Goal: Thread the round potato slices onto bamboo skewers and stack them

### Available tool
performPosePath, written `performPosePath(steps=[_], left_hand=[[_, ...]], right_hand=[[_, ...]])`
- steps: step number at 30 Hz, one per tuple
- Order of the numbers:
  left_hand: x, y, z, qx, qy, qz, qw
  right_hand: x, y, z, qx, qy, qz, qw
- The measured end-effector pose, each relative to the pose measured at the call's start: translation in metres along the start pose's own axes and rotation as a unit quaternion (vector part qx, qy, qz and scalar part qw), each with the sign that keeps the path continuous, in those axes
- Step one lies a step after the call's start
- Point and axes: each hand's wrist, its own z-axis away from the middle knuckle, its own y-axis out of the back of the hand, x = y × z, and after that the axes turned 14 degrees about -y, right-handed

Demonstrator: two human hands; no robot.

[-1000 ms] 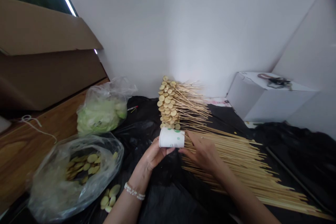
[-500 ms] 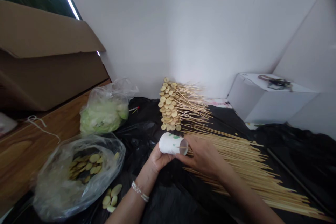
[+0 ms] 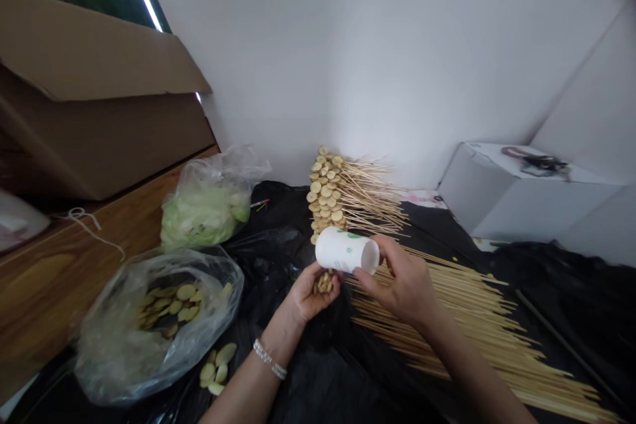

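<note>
My right hand (image 3: 405, 281) pinches the rim of a white paper cup (image 3: 342, 250) with green leaf marks. The cup lies on its side in the air, its mouth toward the right hand. Just below it, my left hand (image 3: 305, 295) is curled, palm up, around a cluster of small tan-brown pieces (image 3: 325, 282); their exact kind is unclear. Behind the cup stands a stack of skewered potato slices (image 3: 325, 192), their sticks pointing right. Many loose bamboo skewers (image 3: 462, 305) lie under and beyond my right hand on black plastic.
An open plastic bag (image 3: 109, 344) of potato slices lies at left, with several loose slices (image 3: 218, 364) beside it. Behind it sits a bag of pale green leaves (image 3: 206, 212). A cardboard box (image 3: 99, 132) stands far left, a white box (image 3: 501, 192) at right.
The cup has risen off my left palm and shifted right in my right hand. My left hand now shows small tan-brown pieces in its curled fingers. The view has turned slightly left.
</note>
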Motion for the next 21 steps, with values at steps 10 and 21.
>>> performPosePath(steps=[10, 21], left_hand=[[0.016, -0.003, 0.003, 0.014, -0.134, -0.116, 0.984], [0.055, 0.008, 0.013, 0.016, -0.429, -0.59, 0.684]], right_hand=[[0.015, -0.029, 0.016, -0.055, 0.055, 0.088, 0.993], [0.031, -0.035, 0.019, -0.064, 0.044, 0.151, 0.986]])
